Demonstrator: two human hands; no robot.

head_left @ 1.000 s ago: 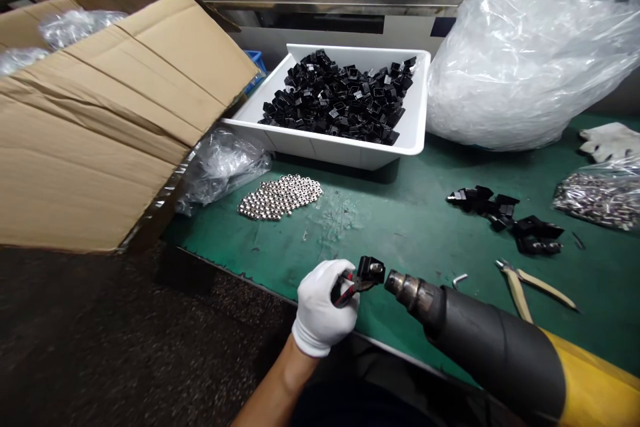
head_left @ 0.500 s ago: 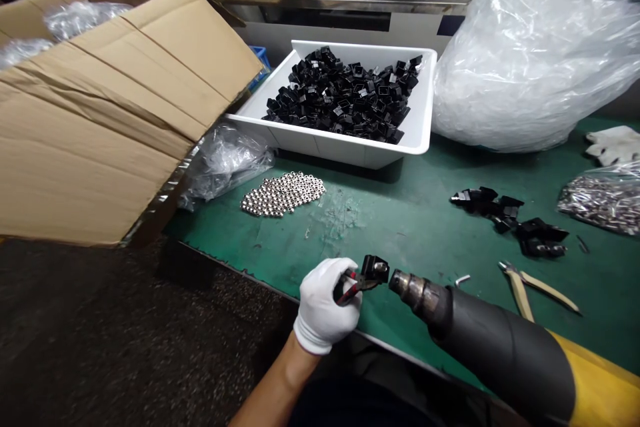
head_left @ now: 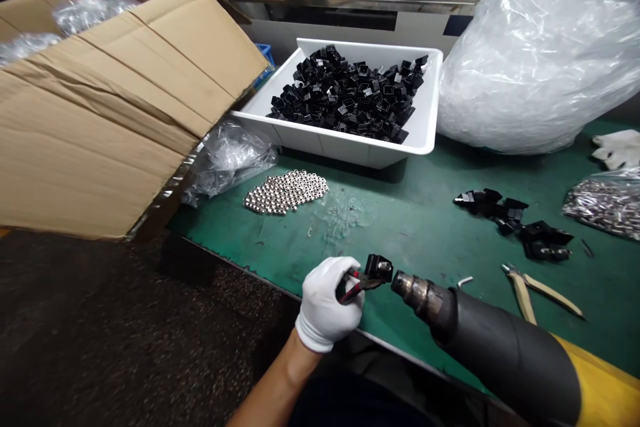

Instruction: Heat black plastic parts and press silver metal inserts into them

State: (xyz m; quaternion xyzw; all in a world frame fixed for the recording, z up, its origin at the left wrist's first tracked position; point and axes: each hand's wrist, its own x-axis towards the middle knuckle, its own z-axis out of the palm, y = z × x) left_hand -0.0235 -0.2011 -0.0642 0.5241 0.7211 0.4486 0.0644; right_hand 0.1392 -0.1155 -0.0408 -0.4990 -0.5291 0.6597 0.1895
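Our left grip (head_left: pixel 330 303), in a white glove, is clamping round the red-and-black handles of some pliers (head_left: pixel 353 292), well in front of the white tray (head_left: pixel 370 157). The pliers are holding a black part (head_left: pixel 379 268), also in front of the tray, with a bit of bright metal showing on it. The nozzle (head_left: pixel 415 290) of a heat gun (head_left: pixel 510 340) is pointing at that part from just beside it, and the gun's black-and-yellow body is slanting off to the tray's front right. We cannot tell the state of our right grip, which is lying out of view.

On the green surface (head_left: pixel 400 213), small metal rings (head_left: pixel 287 192) are lying in a flat patch just in front of the tray's left half. To the tray's front right, we are seeing an L-shaped rod (head_left: pixel 465 280), cream-handled cutters (head_left: pixel 524 299) and a line of black parts (head_left: pixel 545 233). Well right of the tray, a bag of metal pieces (head_left: pixel 605 207) and a pale glove (head_left: pixel 617 147) are lying. A heap of black pieces (head_left: pixel 350 97) is filling the tray. A big plastic sack (head_left: pixel 530 73) is bulging on its right, and a cardboard box (head_left: pixel 100 120) is tilting on its left.
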